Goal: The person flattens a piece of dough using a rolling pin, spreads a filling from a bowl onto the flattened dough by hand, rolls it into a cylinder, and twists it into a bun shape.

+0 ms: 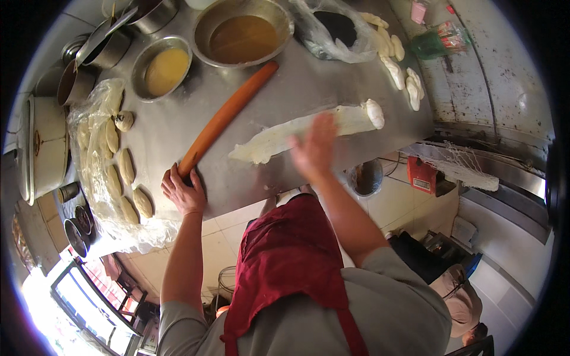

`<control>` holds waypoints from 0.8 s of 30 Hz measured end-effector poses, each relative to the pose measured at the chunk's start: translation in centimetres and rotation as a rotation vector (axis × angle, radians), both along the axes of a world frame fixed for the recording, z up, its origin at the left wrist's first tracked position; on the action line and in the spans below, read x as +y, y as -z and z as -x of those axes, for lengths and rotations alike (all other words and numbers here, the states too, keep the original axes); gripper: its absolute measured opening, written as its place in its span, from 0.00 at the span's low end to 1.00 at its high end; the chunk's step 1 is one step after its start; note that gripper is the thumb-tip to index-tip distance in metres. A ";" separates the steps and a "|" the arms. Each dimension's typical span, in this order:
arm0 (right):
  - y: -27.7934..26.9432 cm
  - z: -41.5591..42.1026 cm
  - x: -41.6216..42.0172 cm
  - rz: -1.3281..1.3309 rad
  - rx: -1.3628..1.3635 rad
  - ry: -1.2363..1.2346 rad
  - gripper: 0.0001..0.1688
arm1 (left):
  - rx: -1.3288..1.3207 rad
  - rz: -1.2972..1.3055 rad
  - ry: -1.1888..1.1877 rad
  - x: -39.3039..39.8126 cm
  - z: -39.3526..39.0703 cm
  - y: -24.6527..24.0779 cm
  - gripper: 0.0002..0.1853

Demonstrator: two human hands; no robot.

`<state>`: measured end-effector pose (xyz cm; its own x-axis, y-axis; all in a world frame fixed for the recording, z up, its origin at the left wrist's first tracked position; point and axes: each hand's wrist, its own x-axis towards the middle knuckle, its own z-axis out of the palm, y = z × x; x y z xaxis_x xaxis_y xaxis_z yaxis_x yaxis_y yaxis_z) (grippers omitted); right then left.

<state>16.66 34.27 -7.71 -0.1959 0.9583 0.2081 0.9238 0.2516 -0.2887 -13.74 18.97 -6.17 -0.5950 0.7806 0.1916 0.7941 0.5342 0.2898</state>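
Note:
My left hand [183, 190] is around the near end of a long wooden rolling pin [229, 113], which lies slantwise on the steel worktable [222, 178]. Blurred by motion, my right hand [315, 149] is over a thin, flattened strip of dough [271, 141], its thumb apart from the fingers. Whether the palm touches the strip I cannot tell. The strip's right end carries a thick white lump of dough [375, 114]. Part of the strip's middle is hidden behind my right hand.
Oval dough pieces [126, 167] lie at left, some under plastic film [95, 178]. Metal bowls with yellow liquid [167, 71] and brown liquid [242, 40] stand along the back. More dough pieces [392, 73] lie near a plastic bag [356, 49] at right. A person [456, 298] is at lower right.

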 end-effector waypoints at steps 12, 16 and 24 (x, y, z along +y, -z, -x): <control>-1.6 -11.1 0.5 0.104 0.003 -0.177 0.53 | 0.082 -0.015 0.008 -0.5 0.3 0.8 0.29; -1.6 -5.0 -1.2 0.213 0.153 -0.278 0.53 | 0.106 -0.015 0.011 -0.2 0.5 1.3 0.30; -4.3 -15.7 4.8 0.026 0.293 -0.331 0.17 | 0.187 0.007 -0.007 -0.7 1.0 1.5 0.31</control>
<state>32.37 39.07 -3.40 -0.4296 0.8593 0.2774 0.6725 0.5095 -0.5368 -14.73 18.25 -7.65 -0.5546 0.7784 0.2940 0.8303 0.5411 0.1335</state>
